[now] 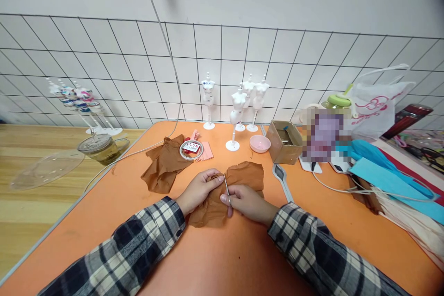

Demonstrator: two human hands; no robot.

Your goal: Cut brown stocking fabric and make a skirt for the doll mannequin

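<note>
- Viewing from the head camera: your left hand (197, 190) is closed, pinching a gathered edge of the brown fabric (244, 175), which lies on the orange surface (222, 259) under both hands.
- Your right hand (248, 202) grips a thin metal tool (226, 186), its tip at that pinch.
- Expect light, limp, sheer, snag-prone material; hold it at the bunched edge, close to the tool.

The thin brown stocking-like cloth (244, 175) pinched by the left hand (199, 190) looks matt, soft and wrinkled. The slim silver metal tool (226, 188) in the right hand (248, 203) gleams. The checked woven cloth sleeves (145, 236) look soft. Beneath both hands the orange tabletop (222, 259) is smooth and matt. Beyond the hands stand glossy white plastic miniature dress forms (237, 106). Right of the right hand sits a rough brown cardboard box (285, 150). Far left of the left hand, a clear glass cup (102, 148) shines.
</note>
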